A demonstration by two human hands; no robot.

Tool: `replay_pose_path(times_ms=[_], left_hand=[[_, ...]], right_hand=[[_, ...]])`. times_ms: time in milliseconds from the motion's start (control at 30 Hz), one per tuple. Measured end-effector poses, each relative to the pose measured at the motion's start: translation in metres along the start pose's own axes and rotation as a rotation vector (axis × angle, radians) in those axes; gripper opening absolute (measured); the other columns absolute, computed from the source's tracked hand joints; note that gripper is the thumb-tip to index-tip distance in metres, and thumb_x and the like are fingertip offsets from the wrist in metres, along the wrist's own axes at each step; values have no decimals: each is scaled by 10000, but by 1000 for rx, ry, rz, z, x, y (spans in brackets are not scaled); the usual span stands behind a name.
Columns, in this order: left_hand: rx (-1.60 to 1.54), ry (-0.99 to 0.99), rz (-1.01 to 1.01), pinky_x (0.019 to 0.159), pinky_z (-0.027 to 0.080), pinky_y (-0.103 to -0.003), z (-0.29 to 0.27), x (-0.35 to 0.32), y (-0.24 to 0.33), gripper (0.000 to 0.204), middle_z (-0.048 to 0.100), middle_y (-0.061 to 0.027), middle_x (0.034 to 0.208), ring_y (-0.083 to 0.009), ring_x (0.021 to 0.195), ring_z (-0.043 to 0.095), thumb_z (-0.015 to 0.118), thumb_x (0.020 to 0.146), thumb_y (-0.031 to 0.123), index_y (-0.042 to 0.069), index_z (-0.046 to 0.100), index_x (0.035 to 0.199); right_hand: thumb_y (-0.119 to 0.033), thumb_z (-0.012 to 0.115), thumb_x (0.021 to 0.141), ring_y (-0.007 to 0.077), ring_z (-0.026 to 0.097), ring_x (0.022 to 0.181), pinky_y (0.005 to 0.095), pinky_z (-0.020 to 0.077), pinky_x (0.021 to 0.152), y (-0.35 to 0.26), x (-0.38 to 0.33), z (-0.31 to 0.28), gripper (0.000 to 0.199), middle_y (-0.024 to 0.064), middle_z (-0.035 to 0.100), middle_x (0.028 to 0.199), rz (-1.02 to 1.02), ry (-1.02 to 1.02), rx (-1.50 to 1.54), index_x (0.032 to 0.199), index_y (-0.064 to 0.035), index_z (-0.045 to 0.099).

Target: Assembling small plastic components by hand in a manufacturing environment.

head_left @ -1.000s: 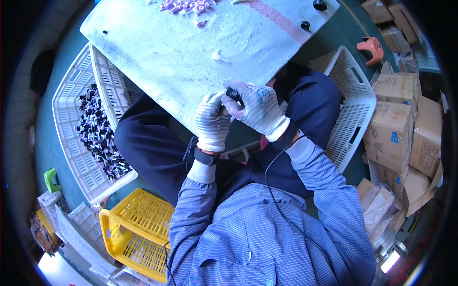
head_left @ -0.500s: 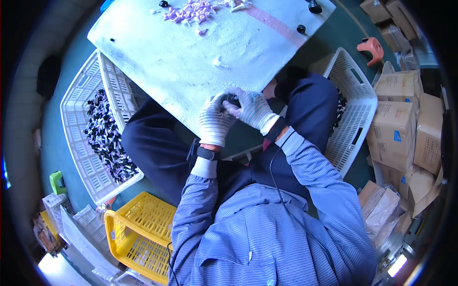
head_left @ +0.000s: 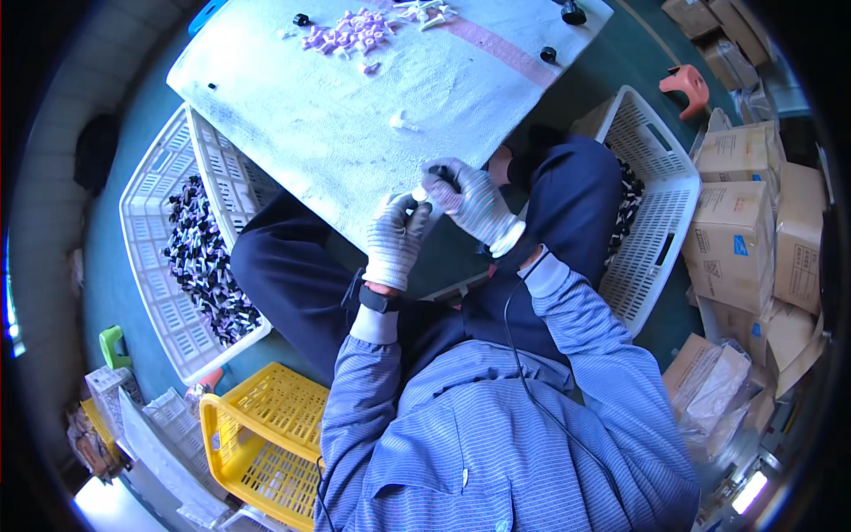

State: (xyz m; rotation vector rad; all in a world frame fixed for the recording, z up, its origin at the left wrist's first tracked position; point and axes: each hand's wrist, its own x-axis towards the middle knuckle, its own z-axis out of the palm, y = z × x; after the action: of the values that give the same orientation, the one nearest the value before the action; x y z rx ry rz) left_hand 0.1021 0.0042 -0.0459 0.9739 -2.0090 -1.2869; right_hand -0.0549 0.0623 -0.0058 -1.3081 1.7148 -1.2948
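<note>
Both hands wear white knitted gloves and meet just over the near edge of the white-topped table [head_left: 292,133]. My left hand [head_left: 394,239] is closed, with a small white rounded part [head_left: 419,192] showing at its fingertips. Just to the right and slightly farther off, my right hand [head_left: 474,199] has its fingers pinched beside that part. Whatever the right fingers hold is hidden; a dark patch shows between them. A loose white part [head_left: 403,121] lies on the table beyond the hands. Farther back is a pile of pale pink small parts [head_left: 350,33].
A white crate [head_left: 146,217] with black-and-white pieces stands at left, another white crate [head_left: 651,213] at right. A yellow basket [head_left: 266,483] sits at lower left. Cardboard boxes [head_left: 731,222] are stacked at far right. Black knobs [head_left: 549,55] lie near the table's far right edge.
My hands have drawn slightly apart, the left one moving down a little. The white rounded part now shows between them, where a dark thing showed before.
</note>
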Motion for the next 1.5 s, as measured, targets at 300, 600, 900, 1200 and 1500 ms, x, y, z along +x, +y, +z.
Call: replay_pose_path(times_ms=[300, 600, 900, 1200, 1500], left_hand=[[-298, 76, -168, 699, 481, -277, -11, -19, 40, 198, 653, -63, 861, -110, 759, 585, 640, 956, 162, 10, 655, 1081], [-326, 38, -126, 772, 498, -294, -7, -36, 45, 236, 684, -92, 920, -124, 835, 610, 603, 972, 163, -14, 647, 1122], [-457, -182, -277, 758, 477, -241, -7, -42, 75, 315, 659, -35, 967, -78, 847, 573, 573, 1002, 193, -21, 601, 1232], [-662, -278, -309, 691, 501, -247, -2, -43, 62, 286, 647, -56, 884, -88, 759, 592, 537, 1014, 171, -21, 590, 1220], [-604, -346, -312, 711, 507, -265, -5, -39, 58, 292, 654, -73, 886, -115, 756, 609, 523, 1009, 140, -2, 589, 1256]], right_hand=[[-465, 503, 1014, 91, 376, 542, 254, 335, 527, -24, -15, -15, 498, -49, 377, 620, 534, -89, 1398, 1127, 12, 589], [-451, 521, 1007, 86, 270, 541, 255, 267, 520, -47, -29, -15, 506, -61, 258, 630, 641, -66, 1642, 1193, 19, 535], [-426, 523, 1011, 90, 329, 582, 247, 297, 515, -55, -42, -21, 478, -41, 394, 695, 678, -36, 1817, 1220, 4, 517], [-439, 482, 1020, 83, 227, 498, 256, 237, 479, -63, -46, -16, 542, -56, 222, 615, 780, 117, 1809, 1273, 37, 532], [-458, 518, 1005, 105, 270, 547, 263, 266, 515, -65, -43, -18, 517, -24, 267, 643, 793, 83, 1715, 1219, 11, 549]])
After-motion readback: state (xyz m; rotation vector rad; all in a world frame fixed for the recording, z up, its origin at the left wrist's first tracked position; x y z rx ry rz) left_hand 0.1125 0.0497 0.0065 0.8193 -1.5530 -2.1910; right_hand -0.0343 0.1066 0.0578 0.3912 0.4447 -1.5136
